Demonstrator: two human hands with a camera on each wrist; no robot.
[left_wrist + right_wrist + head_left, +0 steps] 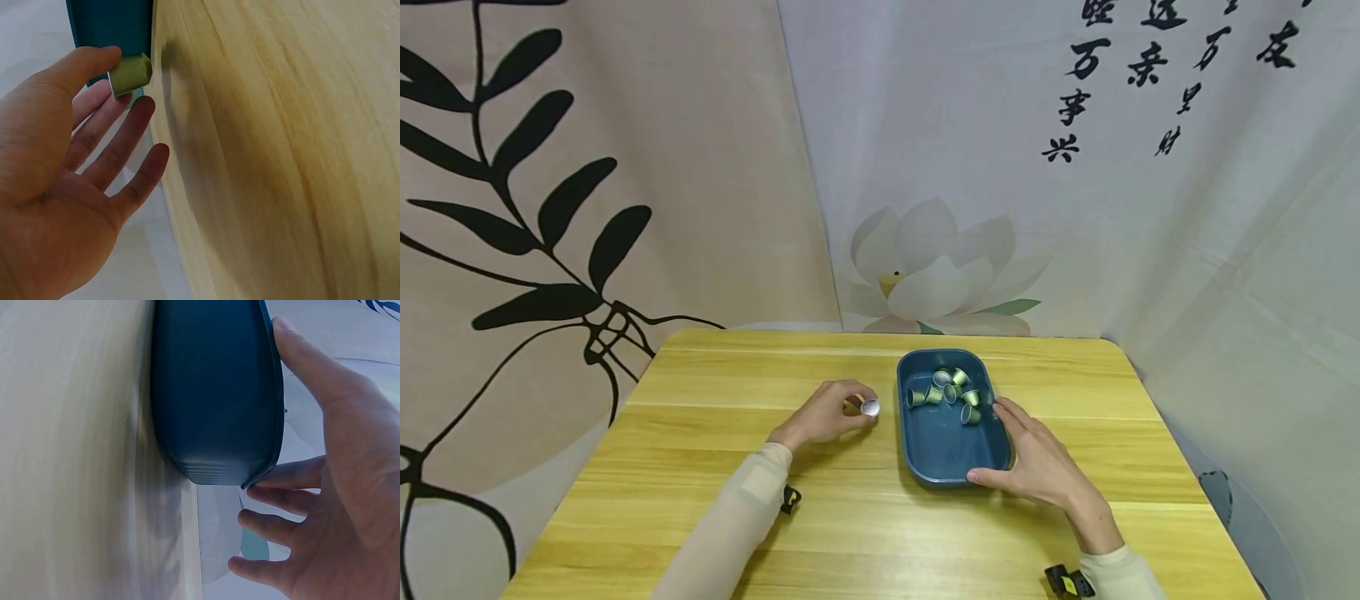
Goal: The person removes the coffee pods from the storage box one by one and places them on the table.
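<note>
Presently, the left hand (829, 413) pinches a small metallic-green cup-shaped capsule (869, 408) left of the dark blue rectangular tray (940, 457); the right hand (1042, 458), fingers spread, touches its rim. The capsule could slip if the pinch loosens, perhaps rolling away.

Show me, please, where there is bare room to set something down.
The yellow wooden table is bare left of the left hand, right of the right hand, and on the near side of the rectangular blue tray. The tray's near end is bare; its far part is crowded with small shiny green cups.
</note>
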